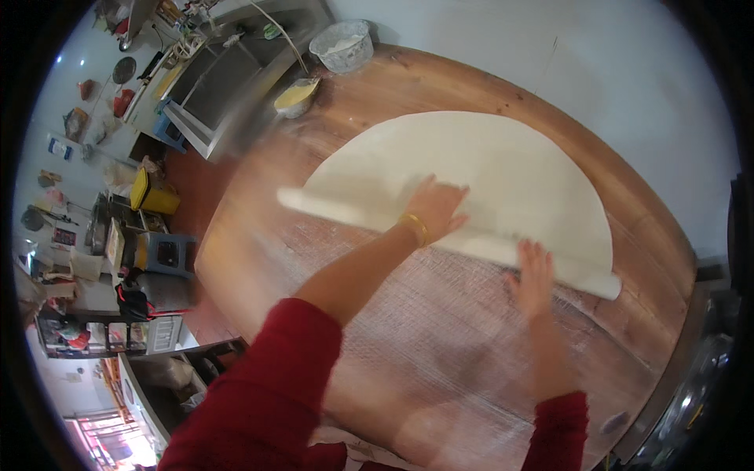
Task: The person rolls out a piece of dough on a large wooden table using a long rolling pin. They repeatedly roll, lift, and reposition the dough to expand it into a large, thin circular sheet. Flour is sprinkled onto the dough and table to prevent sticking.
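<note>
A large, thin sheet of pale dough (503, 169) lies on the floured wooden board, its far edge rounded. Along its near side the dough forms a long roll (353, 210), slanting from upper left to lower right; whether a rolling pin is inside is hidden. My left hand (437, 207), with a gold bangle at the wrist, rests over the roll's middle, palm down and fingers spread. Farther right, my right hand (536, 275) lies across the roll with its fingers stretched out. Neither hand grasps anything, and both are slightly blurred.
The wooden board (424, 369) is dusted with flour. At its far left edge stand a clear tub (343, 47) with white powder and a bowl (297, 98) with yellow contents. A sink (216, 78), a yellow bin (154, 192) and a blue-grey stool (169, 253) are leftward.
</note>
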Demonstrator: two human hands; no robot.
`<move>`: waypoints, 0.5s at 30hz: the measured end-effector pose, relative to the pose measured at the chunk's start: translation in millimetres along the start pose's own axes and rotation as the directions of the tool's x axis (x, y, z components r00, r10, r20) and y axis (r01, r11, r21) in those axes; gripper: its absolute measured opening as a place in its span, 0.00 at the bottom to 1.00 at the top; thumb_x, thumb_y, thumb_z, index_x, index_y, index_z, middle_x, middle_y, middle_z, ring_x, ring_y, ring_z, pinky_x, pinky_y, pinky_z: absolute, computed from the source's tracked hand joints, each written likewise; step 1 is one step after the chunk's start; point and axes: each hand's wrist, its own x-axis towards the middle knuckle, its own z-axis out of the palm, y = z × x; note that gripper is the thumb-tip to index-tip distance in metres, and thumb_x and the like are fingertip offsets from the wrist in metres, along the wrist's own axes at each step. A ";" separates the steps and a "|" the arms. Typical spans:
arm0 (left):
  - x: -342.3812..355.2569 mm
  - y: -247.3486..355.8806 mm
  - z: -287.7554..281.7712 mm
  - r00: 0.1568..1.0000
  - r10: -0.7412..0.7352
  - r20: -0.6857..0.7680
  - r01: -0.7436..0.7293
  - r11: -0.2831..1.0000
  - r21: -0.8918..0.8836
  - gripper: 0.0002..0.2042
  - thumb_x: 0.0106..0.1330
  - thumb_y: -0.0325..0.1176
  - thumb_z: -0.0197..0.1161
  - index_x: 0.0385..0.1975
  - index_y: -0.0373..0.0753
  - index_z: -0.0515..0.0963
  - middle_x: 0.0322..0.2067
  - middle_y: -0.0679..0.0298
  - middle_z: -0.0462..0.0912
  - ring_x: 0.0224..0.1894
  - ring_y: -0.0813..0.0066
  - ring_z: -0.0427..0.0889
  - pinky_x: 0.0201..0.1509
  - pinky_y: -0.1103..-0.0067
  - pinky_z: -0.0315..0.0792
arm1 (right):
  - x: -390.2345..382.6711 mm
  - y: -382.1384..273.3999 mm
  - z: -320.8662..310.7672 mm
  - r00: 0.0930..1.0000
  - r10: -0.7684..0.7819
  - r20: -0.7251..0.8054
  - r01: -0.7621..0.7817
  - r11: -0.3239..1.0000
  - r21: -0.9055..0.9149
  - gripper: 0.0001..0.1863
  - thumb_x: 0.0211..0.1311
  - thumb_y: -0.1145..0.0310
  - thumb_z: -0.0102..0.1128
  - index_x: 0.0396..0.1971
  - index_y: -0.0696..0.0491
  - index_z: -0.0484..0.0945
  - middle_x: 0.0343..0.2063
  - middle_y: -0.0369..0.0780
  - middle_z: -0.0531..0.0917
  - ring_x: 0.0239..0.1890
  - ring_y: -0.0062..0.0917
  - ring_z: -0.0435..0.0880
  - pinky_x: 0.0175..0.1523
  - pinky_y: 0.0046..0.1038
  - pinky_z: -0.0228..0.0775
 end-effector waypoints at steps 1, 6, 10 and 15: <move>-7.1 -9.1 -3.1 0.981 0.095 0.169 -0.088 0.995 -0.045 0.29 0.60 0.51 0.53 0.59 0.43 0.62 0.56 0.59 0.67 0.60 0.63 0.62 0.65 0.64 0.51 | 18.2 9.1 0.3 1.000 0.024 -0.005 -0.023 1.000 0.014 0.37 0.48 0.56 0.64 0.58 0.54 0.63 0.56 0.45 0.67 0.61 0.38 0.62 0.67 0.42 0.45; 5.2 -30.1 18.2 0.998 0.019 -0.065 -0.021 1.000 -0.023 0.29 0.51 0.52 0.63 0.51 0.44 0.69 0.45 0.60 0.74 0.50 0.63 0.71 0.56 0.65 0.62 | 84.8 20.3 -28.9 0.982 0.103 0.159 -0.105 0.994 0.010 0.37 0.37 0.55 0.71 0.51 0.52 0.70 0.44 0.43 0.76 0.48 0.37 0.72 0.55 0.38 0.61; -6.2 -29.6 -7.5 0.997 0.064 0.048 -0.063 0.998 -0.024 0.25 0.49 0.48 0.65 0.45 0.43 0.72 0.41 0.60 0.75 0.46 0.62 0.74 0.49 0.66 0.67 | 60.4 -1.6 -41.5 0.971 0.156 0.178 -0.149 0.987 -0.056 0.36 0.35 0.51 0.71 0.48 0.52 0.73 0.40 0.44 0.78 0.45 0.35 0.75 0.52 0.36 0.65; -243.6 -19.6 31.7 0.958 0.187 0.219 -0.163 0.979 -0.122 0.21 0.44 0.37 0.64 0.42 0.42 0.74 0.38 0.57 0.75 0.43 0.57 0.74 0.46 0.64 0.67 | -170.6 -155.4 -5.0 0.883 0.236 0.406 -0.285 0.956 0.063 0.33 0.35 0.48 0.68 0.44 0.51 0.76 0.39 0.47 0.79 0.43 0.42 0.76 0.51 0.43 0.63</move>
